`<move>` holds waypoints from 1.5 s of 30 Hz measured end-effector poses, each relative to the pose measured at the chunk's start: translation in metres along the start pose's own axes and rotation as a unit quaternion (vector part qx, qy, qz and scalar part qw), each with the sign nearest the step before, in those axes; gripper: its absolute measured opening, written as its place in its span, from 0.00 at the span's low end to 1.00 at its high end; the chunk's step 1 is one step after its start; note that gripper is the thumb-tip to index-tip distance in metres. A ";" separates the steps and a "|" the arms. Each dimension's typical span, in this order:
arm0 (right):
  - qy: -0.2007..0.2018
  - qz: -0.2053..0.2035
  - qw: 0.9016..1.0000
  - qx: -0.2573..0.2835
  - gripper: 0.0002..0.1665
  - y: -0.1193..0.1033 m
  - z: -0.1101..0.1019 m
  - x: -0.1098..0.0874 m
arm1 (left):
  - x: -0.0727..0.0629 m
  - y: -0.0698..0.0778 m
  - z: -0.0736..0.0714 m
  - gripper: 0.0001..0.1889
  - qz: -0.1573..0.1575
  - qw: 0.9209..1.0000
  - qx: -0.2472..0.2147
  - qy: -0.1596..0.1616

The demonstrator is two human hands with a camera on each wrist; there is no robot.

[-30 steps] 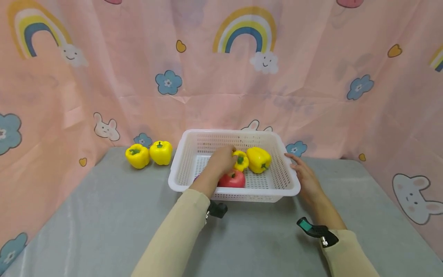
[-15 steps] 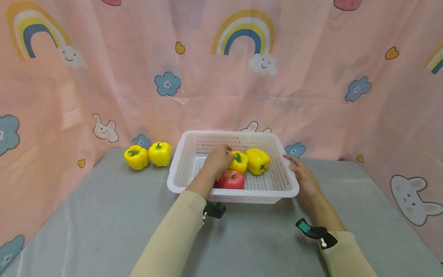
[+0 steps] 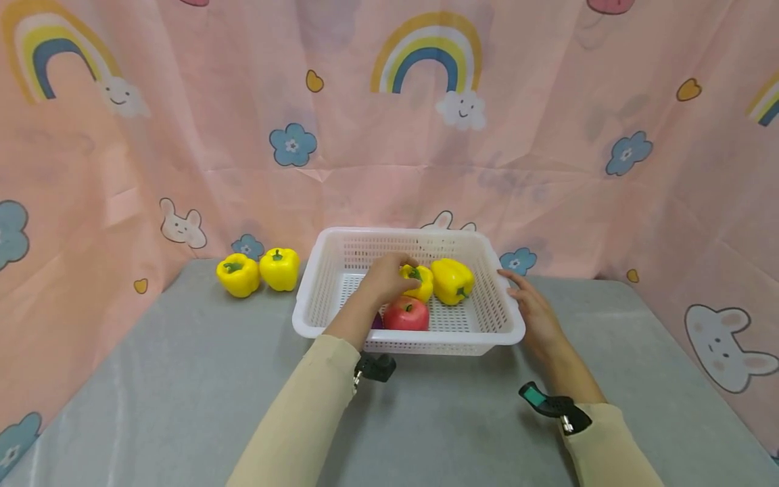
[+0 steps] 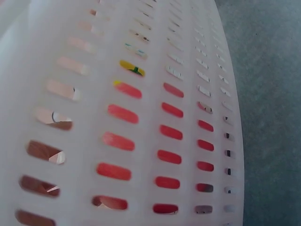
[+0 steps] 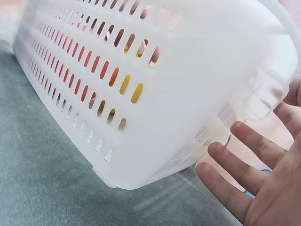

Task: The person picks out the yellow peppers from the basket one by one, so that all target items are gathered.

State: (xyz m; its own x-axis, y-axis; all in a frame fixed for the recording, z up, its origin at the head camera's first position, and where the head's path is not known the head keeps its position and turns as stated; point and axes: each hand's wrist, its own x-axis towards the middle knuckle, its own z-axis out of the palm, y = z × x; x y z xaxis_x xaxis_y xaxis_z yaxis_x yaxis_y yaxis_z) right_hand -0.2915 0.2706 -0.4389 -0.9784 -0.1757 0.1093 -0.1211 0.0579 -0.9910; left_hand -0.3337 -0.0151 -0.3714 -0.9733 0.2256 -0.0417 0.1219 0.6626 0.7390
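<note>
A white slotted plastic basket [image 3: 450,338] stands on the table. Inside it, my left hand [image 3: 382,279] grips a yellow bell pepper [image 3: 422,287] between thumb and fingers. A second yellow bell pepper [image 3: 452,281] lies right of it, and a red apple [image 3: 406,314] sits in front. Beside the apple a purple thing [image 3: 377,322] is mostly hidden by my left wrist. In the left wrist view the basket wall [image 4: 150,99] hides the hand; red shows through its slots. My right hand [image 3: 537,312] touches the basket's right end, its fingers [image 5: 230,160] extended along the outside.
Two yellow bell peppers, one farther left [image 3: 238,275] and one nearer the basket [image 3: 280,269], stand on the grey table [image 3: 182,379]. A pink patterned cloth [image 3: 548,135] hangs behind the table and along its sides.
My left hand's thumb and fingers have come round the yellow bell pepper, which showed more openly half a second ago. The right hand stays at the basket's end.
</note>
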 end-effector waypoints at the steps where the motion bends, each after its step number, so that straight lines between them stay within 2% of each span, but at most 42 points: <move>1: 0.000 0.001 1.000 0.002 0.29 0.000 0.000 0.000 | 0.000 0.000 0.000 0.24 0.000 1.000 0.002 0.000; 12: -0.008 -0.011 1.000 0.021 0.26 -0.001 0.000 0.001 | 0.003 -0.002 0.000 0.29 -0.008 1.000 0.015 0.004; 27: -0.018 -0.019 0.999 0.023 0.27 -0.001 -0.001 0.001 | 0.003 0.003 0.002 0.29 0.030 0.998 0.043 -0.018; 32: -0.016 -0.016 1.000 0.020 0.27 -0.001 0.000 0.001 | 0.002 0.002 0.001 0.29 0.024 0.999 0.043 -0.005; 40: -0.019 -0.009 0.999 0.024 0.27 0.000 0.000 -0.001 | 0.000 0.002 -0.002 0.28 0.019 1.000 0.008 0.019; 45: -0.022 -0.009 0.999 0.035 0.27 0.001 -0.002 -0.002 | 0.000 0.006 -0.004 0.28 0.050 0.997 -0.018 0.057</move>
State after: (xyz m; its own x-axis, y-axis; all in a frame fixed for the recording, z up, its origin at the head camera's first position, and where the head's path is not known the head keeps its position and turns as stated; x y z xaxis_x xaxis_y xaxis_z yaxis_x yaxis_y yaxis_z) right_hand -0.2902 0.2730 -0.4398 -0.9675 -0.2193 0.1258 -0.1258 -0.0143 -0.9920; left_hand -0.3335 -0.0143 -0.3643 -0.9726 0.2052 0.1089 0.2146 0.6144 0.7592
